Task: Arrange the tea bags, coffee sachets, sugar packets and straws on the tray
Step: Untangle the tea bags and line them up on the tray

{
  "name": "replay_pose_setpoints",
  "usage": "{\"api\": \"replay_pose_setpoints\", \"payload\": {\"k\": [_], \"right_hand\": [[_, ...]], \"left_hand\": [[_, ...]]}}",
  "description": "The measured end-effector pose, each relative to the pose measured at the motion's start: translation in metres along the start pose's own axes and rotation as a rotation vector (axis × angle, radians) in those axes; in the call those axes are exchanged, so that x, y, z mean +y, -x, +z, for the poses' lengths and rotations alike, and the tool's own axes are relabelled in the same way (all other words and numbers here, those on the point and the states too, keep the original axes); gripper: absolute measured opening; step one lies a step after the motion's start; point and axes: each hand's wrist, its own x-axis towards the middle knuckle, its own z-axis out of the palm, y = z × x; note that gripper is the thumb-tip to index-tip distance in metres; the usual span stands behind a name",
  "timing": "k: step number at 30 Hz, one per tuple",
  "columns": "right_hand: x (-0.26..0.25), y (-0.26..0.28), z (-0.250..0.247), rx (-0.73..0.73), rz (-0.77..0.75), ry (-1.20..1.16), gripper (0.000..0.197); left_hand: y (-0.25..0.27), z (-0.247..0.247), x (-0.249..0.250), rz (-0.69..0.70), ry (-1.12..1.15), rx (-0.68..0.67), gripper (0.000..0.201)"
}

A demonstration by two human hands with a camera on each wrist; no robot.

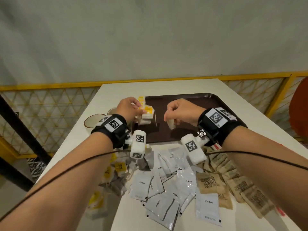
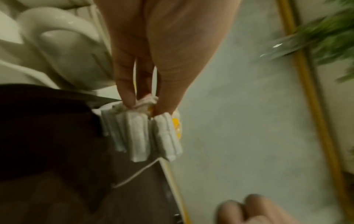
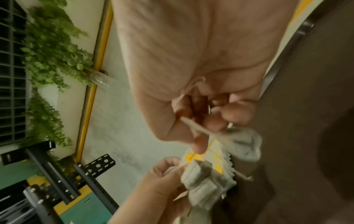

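Observation:
A dark brown tray (image 1: 191, 104) lies at the far middle of the white table (image 1: 116, 90). My left hand (image 1: 128, 107) pinches a bunch of white tea bags (image 1: 146, 116) with yellow tags above the tray's left edge; a string hangs from them. In the left wrist view the fingers (image 2: 126, 94) pinch the tops of the tea bags (image 2: 141, 134). My right hand (image 1: 180, 111) holds one tea bag (image 1: 171, 123) over the tray's middle, its fingers (image 3: 235, 112) curled round the tea bag (image 3: 247, 144).
Near me lie loose tea bags (image 1: 116, 170) at left, white coffee sachets (image 1: 166, 189) in the middle and brown sugar packets (image 1: 233, 185) at right. A saucer (image 1: 93, 120) and a white cup (image 2: 67, 50) stand left of the tray. A yellow railing (image 1: 50, 85) runs behind the table.

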Motion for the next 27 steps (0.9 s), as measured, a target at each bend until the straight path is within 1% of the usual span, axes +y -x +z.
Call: {"api": "replay_pose_setpoints", "payload": {"k": [2,3,4,7,9,13,16,19,22,25,27], "right_hand": [[0.001,-0.004,0.006,-0.096,0.033,-0.026,0.015],[0.003,-0.007,0.01,-0.126,0.038,-0.023,0.011],[0.004,-0.01,0.013,-0.128,0.035,0.0,0.014],[0.007,-0.021,0.024,-0.056,0.023,0.146,0.027],[0.007,-0.028,0.031,-0.024,0.01,0.191,0.028],[0.008,-0.038,0.047,-0.043,0.029,0.081,0.017],[0.008,-0.044,0.059,-0.036,0.012,0.136,0.014],[0.006,-0.05,0.067,-0.021,0.008,0.134,0.014],[0.005,-0.054,0.071,-0.023,0.028,0.114,0.016],[0.004,-0.053,0.07,-0.043,0.034,0.111,0.01],[0.005,-0.052,0.064,-0.024,0.046,0.075,0.019]], "left_hand": [[-0.009,0.004,-0.009,-0.019,-0.048,-0.038,0.025],[-0.013,0.005,-0.011,-0.015,-0.07,-0.057,0.025],[-0.016,0.006,-0.011,-0.013,-0.08,-0.079,0.025],[-0.022,0.006,-0.011,-0.027,-0.122,-0.122,0.024],[-0.024,0.004,-0.013,-0.009,-0.156,-0.142,0.026],[-0.027,0.0,-0.02,0.019,-0.211,-0.157,0.027],[-0.028,-0.003,-0.022,0.044,-0.254,-0.164,0.026],[-0.03,-0.009,-0.024,0.061,-0.269,-0.167,0.028],[-0.03,-0.013,-0.026,0.063,-0.278,-0.187,0.025],[-0.03,-0.015,-0.028,0.06,-0.268,-0.203,0.022],[-0.031,-0.015,-0.029,0.046,-0.239,-0.206,0.022]]}}
